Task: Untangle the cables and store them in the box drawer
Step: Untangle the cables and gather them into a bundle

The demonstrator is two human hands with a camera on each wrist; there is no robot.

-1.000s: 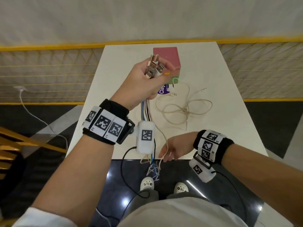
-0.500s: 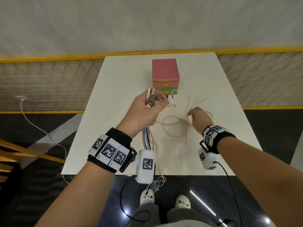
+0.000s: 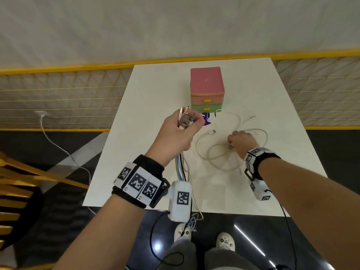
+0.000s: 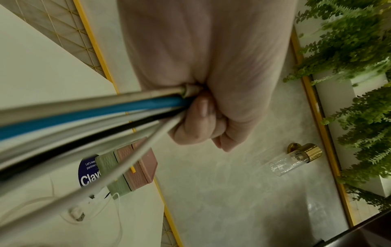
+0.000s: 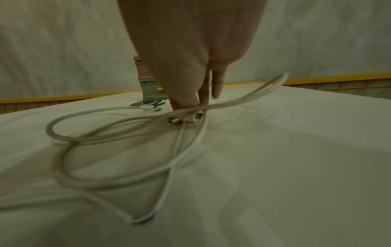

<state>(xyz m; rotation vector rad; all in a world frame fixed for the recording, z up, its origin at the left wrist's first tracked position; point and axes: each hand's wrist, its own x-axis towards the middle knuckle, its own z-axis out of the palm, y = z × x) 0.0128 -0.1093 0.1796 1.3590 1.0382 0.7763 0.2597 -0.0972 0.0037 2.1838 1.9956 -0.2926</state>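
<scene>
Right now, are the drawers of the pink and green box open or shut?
Shut. In the head view both drawers of the box sit flush, yellow handles forward.

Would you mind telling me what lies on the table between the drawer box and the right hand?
In the head view, thin white cable loops and a loose connector lie on the table between the drawer box and the right hand.

Head view high, facing down; wrist views close along fingers; all share drawer box [image 3: 206,88].
</scene>
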